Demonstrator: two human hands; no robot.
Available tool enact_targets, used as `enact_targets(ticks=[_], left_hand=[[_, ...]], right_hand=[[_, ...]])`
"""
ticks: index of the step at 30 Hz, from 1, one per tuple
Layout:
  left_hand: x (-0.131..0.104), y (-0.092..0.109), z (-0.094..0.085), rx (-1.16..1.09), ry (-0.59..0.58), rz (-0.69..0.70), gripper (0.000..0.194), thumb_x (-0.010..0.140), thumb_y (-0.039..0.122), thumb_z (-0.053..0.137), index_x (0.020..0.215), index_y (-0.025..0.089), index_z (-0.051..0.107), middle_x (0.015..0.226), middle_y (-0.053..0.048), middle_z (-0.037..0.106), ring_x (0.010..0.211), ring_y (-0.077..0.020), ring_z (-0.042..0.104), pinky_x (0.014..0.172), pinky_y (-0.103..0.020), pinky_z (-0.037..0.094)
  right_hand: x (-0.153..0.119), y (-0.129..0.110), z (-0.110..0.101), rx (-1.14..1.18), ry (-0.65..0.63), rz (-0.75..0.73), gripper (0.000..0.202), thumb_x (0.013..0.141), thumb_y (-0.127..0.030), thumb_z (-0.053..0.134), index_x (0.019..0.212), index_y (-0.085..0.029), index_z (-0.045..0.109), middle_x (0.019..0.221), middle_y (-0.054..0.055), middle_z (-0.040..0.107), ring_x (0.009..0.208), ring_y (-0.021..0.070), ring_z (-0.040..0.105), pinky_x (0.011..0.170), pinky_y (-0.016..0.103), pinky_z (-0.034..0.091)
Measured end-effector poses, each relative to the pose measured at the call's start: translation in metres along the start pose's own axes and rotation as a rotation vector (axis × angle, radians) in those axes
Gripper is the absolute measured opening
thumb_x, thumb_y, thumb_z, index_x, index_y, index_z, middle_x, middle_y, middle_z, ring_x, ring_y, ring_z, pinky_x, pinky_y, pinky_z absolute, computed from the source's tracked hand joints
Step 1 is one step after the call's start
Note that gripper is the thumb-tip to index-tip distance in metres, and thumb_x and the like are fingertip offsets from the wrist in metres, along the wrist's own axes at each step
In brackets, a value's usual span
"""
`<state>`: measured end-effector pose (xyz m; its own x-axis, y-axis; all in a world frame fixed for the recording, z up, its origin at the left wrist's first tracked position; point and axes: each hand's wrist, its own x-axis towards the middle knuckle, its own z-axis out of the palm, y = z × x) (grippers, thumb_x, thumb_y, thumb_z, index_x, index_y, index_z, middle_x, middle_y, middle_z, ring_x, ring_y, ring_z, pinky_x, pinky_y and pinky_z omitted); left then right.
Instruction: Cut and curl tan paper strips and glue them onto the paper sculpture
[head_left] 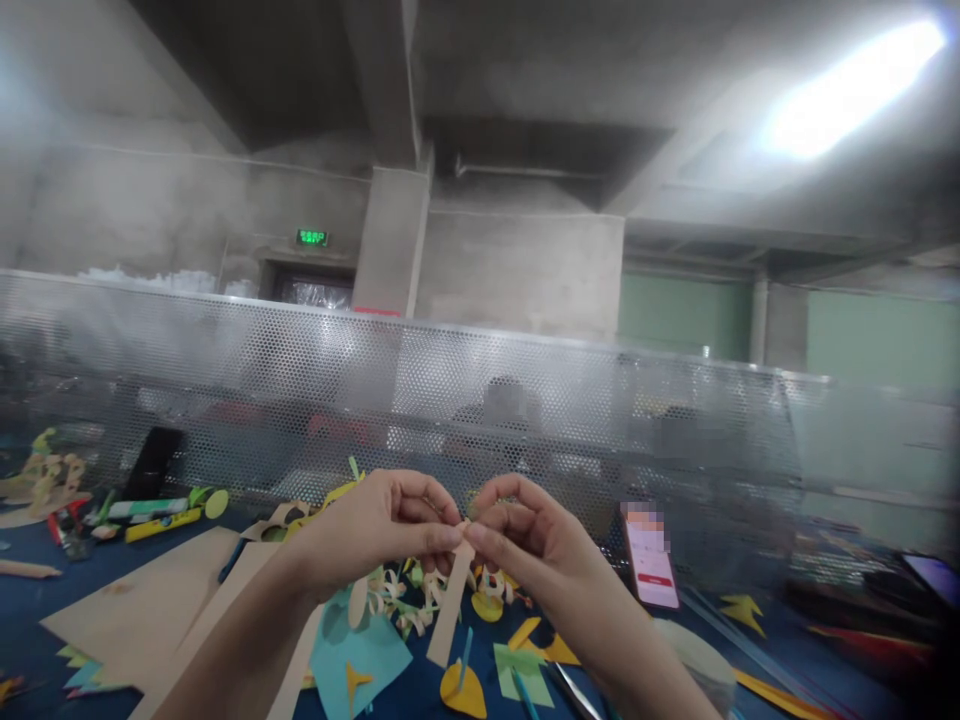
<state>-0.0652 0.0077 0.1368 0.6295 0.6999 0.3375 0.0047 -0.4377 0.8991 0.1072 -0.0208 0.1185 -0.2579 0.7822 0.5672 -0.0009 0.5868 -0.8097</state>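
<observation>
My left hand (409, 525) and my right hand (521, 530) meet near the middle of the view, thumbs and fingertips pinched together. Between them they grip the upper end of a narrow tan paper strip (452, 610), which hangs down at a slant toward the table. Fingertips cover the strip's top end. Beneath the hands lie curled paper pieces (394, 590), a sheet of light blue paper (356, 645) and a yellow-orange paper cutout (463, 690). A green paper square (521, 675) sits below my right hand, close to scissors (574, 690) that are partly hidden.
Tan paper sheets (150, 590) spread across the left side. A yellow utility knife (163, 525), a glue tube (148, 508) and a dark phone (154, 462) lie behind them. A lit phone (651, 560) leans at the right, near a roll of tape (694, 650). A perforated metal screen (442, 370) borders the table.
</observation>
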Motion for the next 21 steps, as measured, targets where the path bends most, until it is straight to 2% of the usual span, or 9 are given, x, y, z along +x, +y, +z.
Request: enact_targets(ticks=[4, 8, 13, 18, 21], left_hand=[[0.001, -0.001, 0.0, 0.003, 0.112, 0.015, 0.013, 0.067, 0.026, 0.067, 0.072, 0.015, 0.061, 0.059, 0.001, 0.062, 0.057, -0.0102, 0.054, 0.058, -0.022, 0.04], [0.003, 0.001, -0.001, -0.018, 0.179, 0.032, 0.012, 0.065, 0.024, 0.069, 0.071, 0.015, 0.062, 0.061, 0.001, 0.062, 0.059, -0.0101, 0.055, 0.061, -0.022, 0.04], [0.003, -0.001, -0.002, -0.029, 0.184, 0.032, 0.014, 0.066, 0.027, 0.068, 0.069, 0.016, 0.061, 0.059, 0.001, 0.061, 0.058, -0.0106, 0.054, 0.06, -0.023, 0.04], [0.0, 0.002, 0.0, -0.015, 0.115, 0.083, 0.009, 0.067, 0.023, 0.066, 0.066, 0.016, 0.061, 0.062, 0.001, 0.063, 0.061, -0.0109, 0.056, 0.061, -0.022, 0.041], [-0.003, 0.004, 0.0, 0.018, 0.093, 0.093, 0.008, 0.072, 0.024, 0.062, 0.071, 0.016, 0.062, 0.066, -0.001, 0.065, 0.066, -0.0122, 0.059, 0.064, -0.023, 0.042]], right_hand=[[0.0, 0.003, -0.001, -0.123, 0.055, -0.062, 0.009, 0.077, -0.028, 0.056, 0.083, -0.022, 0.053, 0.07, 0.0, 0.061, 0.068, 0.0138, 0.059, 0.062, 0.026, 0.047], [-0.002, 0.001, 0.0, -0.291, 0.003, -0.147, 0.017, 0.077, -0.018, 0.054, 0.091, -0.025, 0.058, 0.092, 0.002, 0.059, 0.084, 0.0156, 0.058, 0.071, 0.028, 0.049], [-0.001, -0.001, 0.007, -0.538, 0.145, -0.298, 0.01, 0.074, -0.016, 0.058, 0.074, -0.024, 0.063, 0.084, 0.001, 0.056, 0.076, 0.0149, 0.055, 0.067, 0.029, 0.047], [0.0, 0.002, 0.01, -0.383, 0.167, -0.228, 0.002, 0.075, -0.021, 0.055, 0.077, -0.021, 0.056, 0.08, 0.001, 0.056, 0.069, 0.0137, 0.056, 0.063, 0.028, 0.048], [0.001, 0.004, 0.01, -0.285, 0.168, -0.171, 0.008, 0.075, -0.024, 0.055, 0.081, -0.022, 0.05, 0.076, 0.0, 0.055, 0.067, 0.0128, 0.055, 0.06, 0.026, 0.048]])
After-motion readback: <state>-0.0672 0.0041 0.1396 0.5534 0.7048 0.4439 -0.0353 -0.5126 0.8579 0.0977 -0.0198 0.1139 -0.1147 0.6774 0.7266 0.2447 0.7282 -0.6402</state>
